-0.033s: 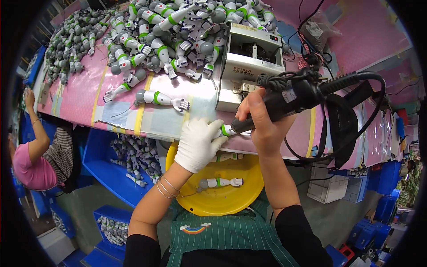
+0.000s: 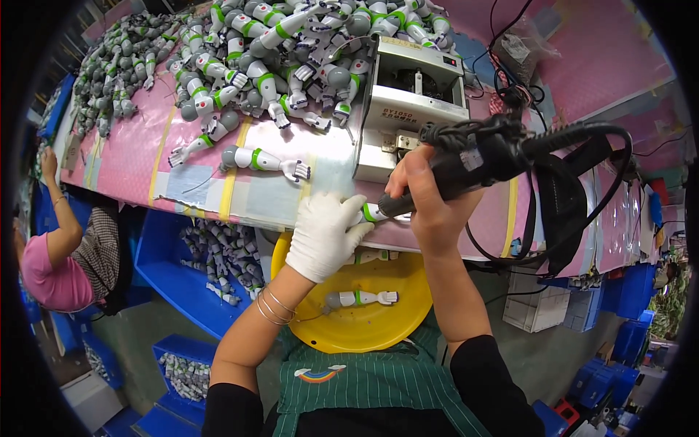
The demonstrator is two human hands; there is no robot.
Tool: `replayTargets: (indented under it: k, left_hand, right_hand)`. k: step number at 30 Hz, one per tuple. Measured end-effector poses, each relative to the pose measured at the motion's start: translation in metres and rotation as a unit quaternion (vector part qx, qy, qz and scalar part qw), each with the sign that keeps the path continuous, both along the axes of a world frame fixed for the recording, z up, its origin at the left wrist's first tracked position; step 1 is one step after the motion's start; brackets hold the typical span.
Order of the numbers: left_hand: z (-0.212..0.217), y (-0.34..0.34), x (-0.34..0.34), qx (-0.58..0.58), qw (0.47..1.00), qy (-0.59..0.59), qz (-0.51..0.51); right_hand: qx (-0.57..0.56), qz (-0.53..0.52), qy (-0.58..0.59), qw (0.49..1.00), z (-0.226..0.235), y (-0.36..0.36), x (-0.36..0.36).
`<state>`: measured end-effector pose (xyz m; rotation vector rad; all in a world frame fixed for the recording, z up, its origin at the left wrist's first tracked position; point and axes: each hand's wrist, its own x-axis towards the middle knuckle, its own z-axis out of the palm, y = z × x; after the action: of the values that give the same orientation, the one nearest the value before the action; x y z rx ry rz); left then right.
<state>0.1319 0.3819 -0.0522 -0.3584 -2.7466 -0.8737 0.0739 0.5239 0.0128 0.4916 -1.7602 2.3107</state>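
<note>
I see my white-gloved left hand (image 2: 324, 233) pinning a grey-and-green plastic toy arm (image 2: 373, 213) at frame centre. My right hand's fingers (image 2: 415, 191) grip a black corded electric screwdriver (image 2: 466, 164). Two finished arms lie in the yellow round basin (image 2: 393, 320); a heap waits upper left.

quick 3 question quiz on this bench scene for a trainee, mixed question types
1. True or false: the left hand wears a white glove.
2. What does the right hand hold? A) black electric screwdriver B) scissors C) brush
3. What colour is the basin holding a finished toy arm?

Key: 1 true; 2 A; 3 yellow.
</note>
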Motion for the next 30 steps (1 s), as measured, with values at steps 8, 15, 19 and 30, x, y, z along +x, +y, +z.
replayTargets:
  k: [8,15,19,30]
  left_hand:
    - [-0.002,0.003,-0.004,0.031,0.999,0.006,0.012]
    - [-0.004,0.002,-0.008,0.024,1.000,0.000,0.014]
    - [-0.004,0.001,-0.011,0.029,1.000,0.001,0.004]
    - [0.003,-0.005,0.007,0.068,0.995,-0.048,-0.045]
  right_hand:
    - [0.026,0.012,0.125,0.992,-0.033,0.003,-0.009]
    - [-0.032,0.028,0.058,0.997,-0.020,-0.003,0.000]
    - [-0.042,0.030,0.014,0.999,-0.013,-0.003,0.001]
    - [-0.029,-0.002,-0.034,0.999,0.000,-0.001,0.011]
